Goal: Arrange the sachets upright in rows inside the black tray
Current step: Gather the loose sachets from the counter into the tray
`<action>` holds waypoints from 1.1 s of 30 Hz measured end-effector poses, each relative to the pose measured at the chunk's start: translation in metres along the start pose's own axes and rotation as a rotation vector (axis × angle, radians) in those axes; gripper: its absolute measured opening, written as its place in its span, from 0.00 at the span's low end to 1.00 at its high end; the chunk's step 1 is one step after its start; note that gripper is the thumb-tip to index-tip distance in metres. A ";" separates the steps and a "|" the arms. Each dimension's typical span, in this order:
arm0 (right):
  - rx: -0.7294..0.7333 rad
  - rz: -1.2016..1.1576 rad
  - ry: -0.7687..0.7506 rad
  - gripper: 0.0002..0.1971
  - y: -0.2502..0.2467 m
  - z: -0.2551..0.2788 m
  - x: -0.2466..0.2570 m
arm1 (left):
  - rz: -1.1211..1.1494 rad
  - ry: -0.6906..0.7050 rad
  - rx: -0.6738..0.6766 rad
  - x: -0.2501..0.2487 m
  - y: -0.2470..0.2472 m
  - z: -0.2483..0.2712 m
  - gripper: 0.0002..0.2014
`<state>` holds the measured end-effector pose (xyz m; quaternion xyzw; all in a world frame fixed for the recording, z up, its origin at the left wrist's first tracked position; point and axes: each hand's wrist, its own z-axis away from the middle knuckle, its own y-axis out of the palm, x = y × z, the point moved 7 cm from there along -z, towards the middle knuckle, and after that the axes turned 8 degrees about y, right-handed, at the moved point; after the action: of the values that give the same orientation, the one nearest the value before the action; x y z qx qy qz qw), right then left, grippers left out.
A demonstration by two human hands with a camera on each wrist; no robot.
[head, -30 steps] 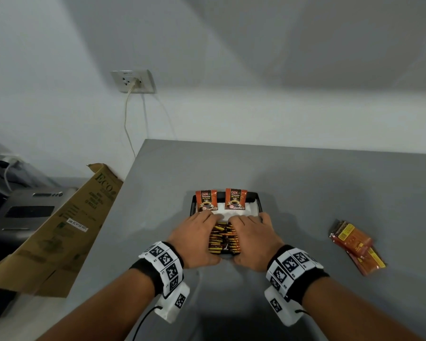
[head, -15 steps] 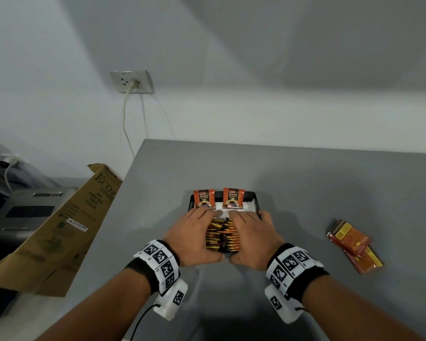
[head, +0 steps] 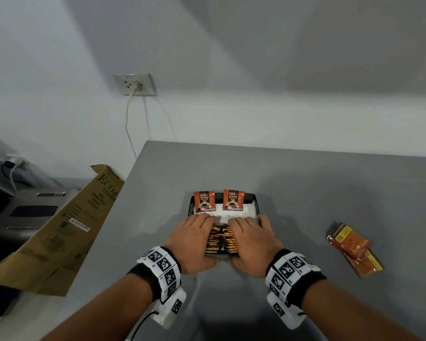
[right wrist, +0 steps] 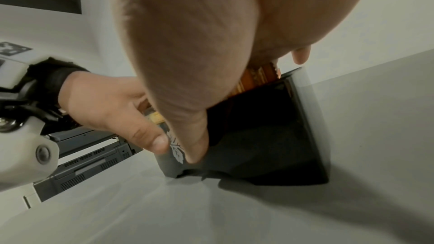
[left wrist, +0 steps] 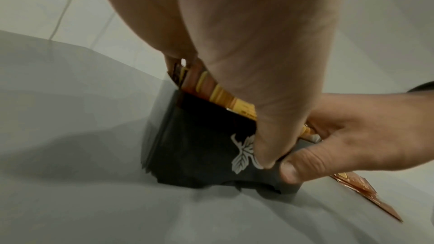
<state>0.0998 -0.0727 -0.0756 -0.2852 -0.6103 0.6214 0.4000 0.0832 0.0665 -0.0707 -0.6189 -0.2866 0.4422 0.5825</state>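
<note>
The black tray (head: pixel 253 197) sits mid-table, with a white leaf print on its near wall (left wrist: pixel 192 147). Two orange sachets (head: pixel 204 201) stand upright against its far wall. Rows of upright sachets (head: pixel 221 238) fill its near half. My left hand (head: pixel 194 238) and right hand (head: pixel 250 239) lie over these rows side by side, fingers curled over the sachet tops. In the wrist views both thumbs press the tray's near wall (right wrist: pixel 270 136), squeezing the sachets (left wrist: pixel 220 96) against it. My hands hide most of the rows.
A small pile of loose sachets (head: pixel 352 247) lies on the grey table to the right. A cardboard box (head: pixel 67 230) leans at the table's left edge, beside a printer (head: pixel 32 210). A wall socket with a cable (head: pixel 134 84) is behind.
Both hands stay clamped over the sachet rows at the tray's near end. Only the view has shifted slightly.
</note>
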 end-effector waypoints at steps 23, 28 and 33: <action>-0.045 -0.262 0.904 0.21 -0.042 0.065 -0.239 | 0.265 0.103 -0.314 -0.090 -0.066 -0.074 0.12; 0.154 -0.131 0.881 0.24 0.003 0.090 -0.267 | 0.307 0.183 -0.208 -0.159 -0.053 -0.123 0.11; 0.014 -0.373 0.899 0.21 -0.006 0.104 -0.256 | 0.287 0.080 0.022 -0.199 -0.011 -0.176 0.12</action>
<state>0.1460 -0.3447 -0.0942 -0.4084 -0.4138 0.3584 0.7305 0.1518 -0.1868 -0.0298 -0.6643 -0.1669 0.4991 0.5307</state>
